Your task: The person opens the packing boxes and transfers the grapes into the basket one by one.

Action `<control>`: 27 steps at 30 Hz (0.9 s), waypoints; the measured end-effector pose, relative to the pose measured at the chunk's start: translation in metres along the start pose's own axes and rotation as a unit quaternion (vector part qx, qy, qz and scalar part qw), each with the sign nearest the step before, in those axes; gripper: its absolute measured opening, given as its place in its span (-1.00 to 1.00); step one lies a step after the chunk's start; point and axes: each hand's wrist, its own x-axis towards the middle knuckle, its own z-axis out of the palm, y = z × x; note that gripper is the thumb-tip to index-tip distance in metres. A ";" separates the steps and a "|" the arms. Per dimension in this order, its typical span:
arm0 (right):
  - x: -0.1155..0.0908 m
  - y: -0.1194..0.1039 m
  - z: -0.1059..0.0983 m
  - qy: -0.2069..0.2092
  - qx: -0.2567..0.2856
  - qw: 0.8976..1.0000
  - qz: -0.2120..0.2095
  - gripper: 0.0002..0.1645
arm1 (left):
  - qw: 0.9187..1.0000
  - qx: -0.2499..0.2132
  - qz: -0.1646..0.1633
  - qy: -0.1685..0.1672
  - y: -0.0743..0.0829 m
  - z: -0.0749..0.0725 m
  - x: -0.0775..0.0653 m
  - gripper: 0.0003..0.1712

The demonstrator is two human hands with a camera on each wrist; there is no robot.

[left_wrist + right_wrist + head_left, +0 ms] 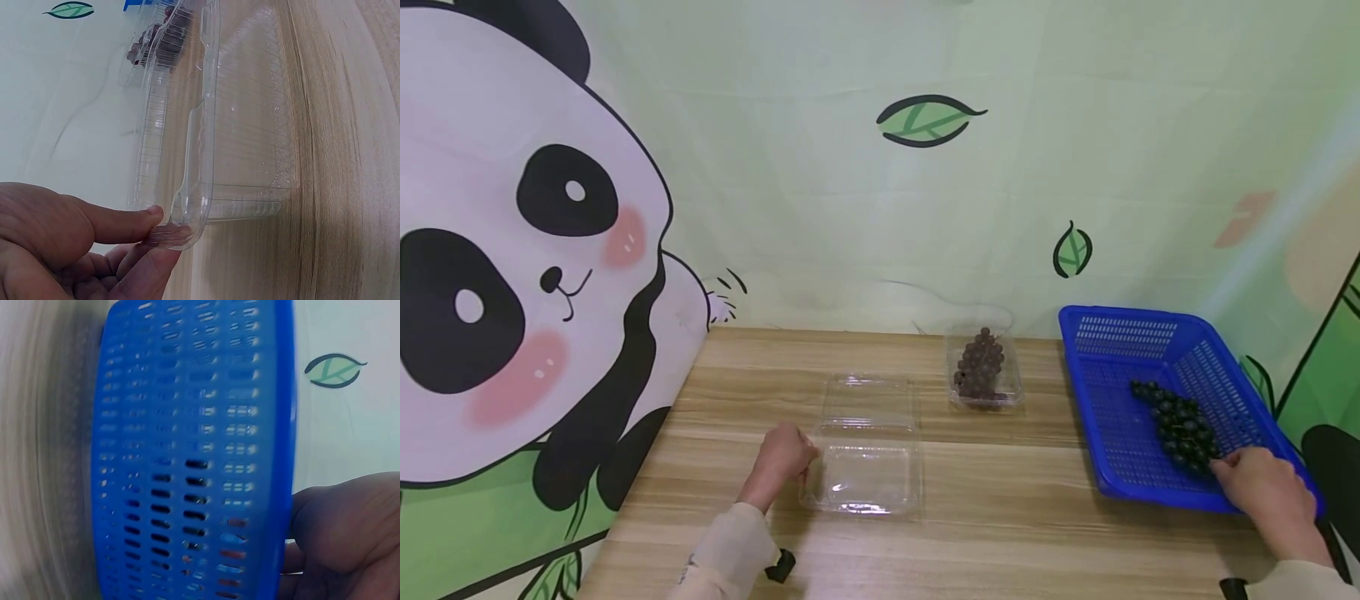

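Note:
My left hand (784, 457) pinches the left rim of a clear plastic clamshell box (868, 479), which lies opened out on the table. In the left wrist view, thumb and fingers (125, 225) grip the corner of the box's lip. At the right, my right hand (1266, 492) reaches over the near rim of a blue plastic basket (1078, 400). Its fingertips pinch the near end of a bunch of dark grapes (1180, 425) lying in the basket. The basket's slotted wall (187, 437) hides those fingertips in the right wrist view.
Behind the opened box, toward the wall, stands another clear plastic box (1011, 392) holding a bunch of reddish grapes (981, 364). The wooden table (1000, 525) ends against a wall cloth (820, 208) printed with a panda and leaves.

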 end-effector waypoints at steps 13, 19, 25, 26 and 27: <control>-0.011 -0.015 -0.007 -0.050 0.014 0.997 -0.058 -0.51 | 1.000 0.002 -0.010 0.000 -0.003 0.002 0.004 -0.64; -0.015 -0.023 -0.006 -0.073 0.004 0.995 -0.070 -0.25 | 1.000 -0.002 -0.013 -0.001 -0.004 0.003 0.004 -0.63; -0.023 -0.034 -0.004 -0.073 0.000 0.993 -0.090 -0.18 | 1.000 0.001 -0.017 -0.002 -0.003 0.002 0.003 -0.61; -0.025 -0.036 -0.003 -0.071 0.000 0.993 -0.093 -0.18 | 1.000 0.002 -0.016 -0.001 -0.003 0.001 0.003 -0.61; -0.027 -0.039 -0.003 -0.068 -0.001 0.993 -0.096 -0.18 | 1.000 0.003 -0.013 -0.001 -0.002 0.001 0.003 -0.61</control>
